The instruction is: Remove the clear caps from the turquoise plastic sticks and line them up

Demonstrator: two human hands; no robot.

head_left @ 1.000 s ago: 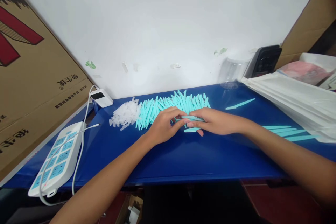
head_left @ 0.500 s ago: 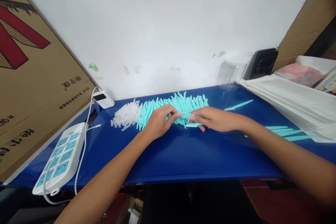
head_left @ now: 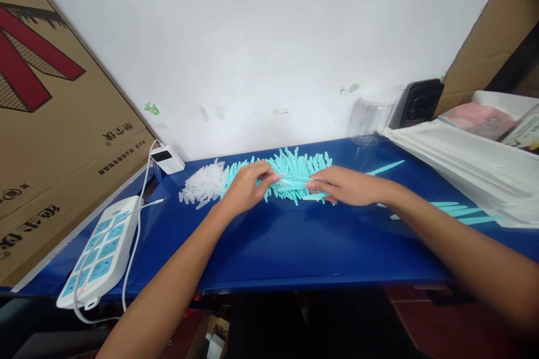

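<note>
My left hand (head_left: 248, 186) is closed, thumb and fingertips pinching a small translucent cap (head_left: 284, 179) at the blade end of a turquoise eyebrow razor. Facing it, my right hand (head_left: 343, 185) grips that eyebrow razor (head_left: 301, 180) between thumb and fingers. A second turquoise razor (head_left: 315, 197) sticks out under the right fingers. Behind both hands spreads a heap of turquoise razors (head_left: 297, 161), partly hidden by them. Left of this heap lies a pile of translucent caps (head_left: 206, 180).
Several razors (head_left: 467, 212) lie on the blue table (head_left: 303, 252) at right, beside stacked white sheets (head_left: 467, 162). A clear jar (head_left: 368, 120) and a black device (head_left: 421, 102) stand at the wall. A power strip (head_left: 101, 249) with a white cable and a big carton (head_left: 63, 123) fill the left.
My left hand has drawn slightly left, widening the gap to my right hand, so more of the cap and razor shows between them. The view has shifted a little.
</note>
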